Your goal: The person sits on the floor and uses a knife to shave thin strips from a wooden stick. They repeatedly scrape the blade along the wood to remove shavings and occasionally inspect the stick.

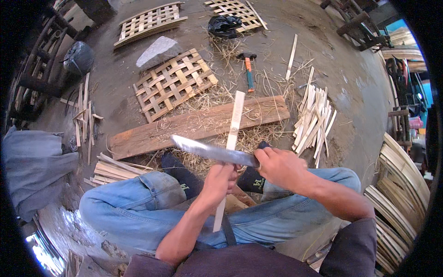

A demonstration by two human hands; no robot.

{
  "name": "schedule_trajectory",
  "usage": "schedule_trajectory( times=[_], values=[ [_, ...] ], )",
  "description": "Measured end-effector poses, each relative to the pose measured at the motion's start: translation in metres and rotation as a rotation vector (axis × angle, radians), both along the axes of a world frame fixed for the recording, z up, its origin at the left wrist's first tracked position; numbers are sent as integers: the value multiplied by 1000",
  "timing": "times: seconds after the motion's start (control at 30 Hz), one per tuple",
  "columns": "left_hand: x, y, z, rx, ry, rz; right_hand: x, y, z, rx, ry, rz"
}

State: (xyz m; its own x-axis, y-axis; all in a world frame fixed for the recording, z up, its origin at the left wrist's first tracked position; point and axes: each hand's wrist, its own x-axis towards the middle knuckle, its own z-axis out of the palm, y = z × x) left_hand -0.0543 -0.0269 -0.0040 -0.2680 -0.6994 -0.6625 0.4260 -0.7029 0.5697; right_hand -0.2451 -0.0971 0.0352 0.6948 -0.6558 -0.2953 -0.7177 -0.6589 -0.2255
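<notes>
Here the left hand had its fingers closed on a pale strip, which ran from above the plank back over the lap, its far end above the plank's far edge. The right hand gripped a knife by the handle, the fingers wrapped round it; the blade pointed left and crossed the strip just beyond the left hand, though whether the edge touched it could not be told. Shavings lay scattered along the plank's near edge. Past its far edge, towards the left end, a woven panel lay on the floor, and a hammer rested well to the panel's right. A heap of strips lay beside the plank's right end, while a smaller stack sat near its near left corner
</notes>
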Motion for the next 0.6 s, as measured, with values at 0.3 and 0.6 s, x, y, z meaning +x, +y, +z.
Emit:
schedule_trajectory(
  times=[0.3,0.6],
  values=[
    [6,0,2,-30,134,28,-2,-36,0,-155,-10,-101],
    [5,8,-9,54,149,-39,-3,-16,0,-103,-7,126]
  ],
)
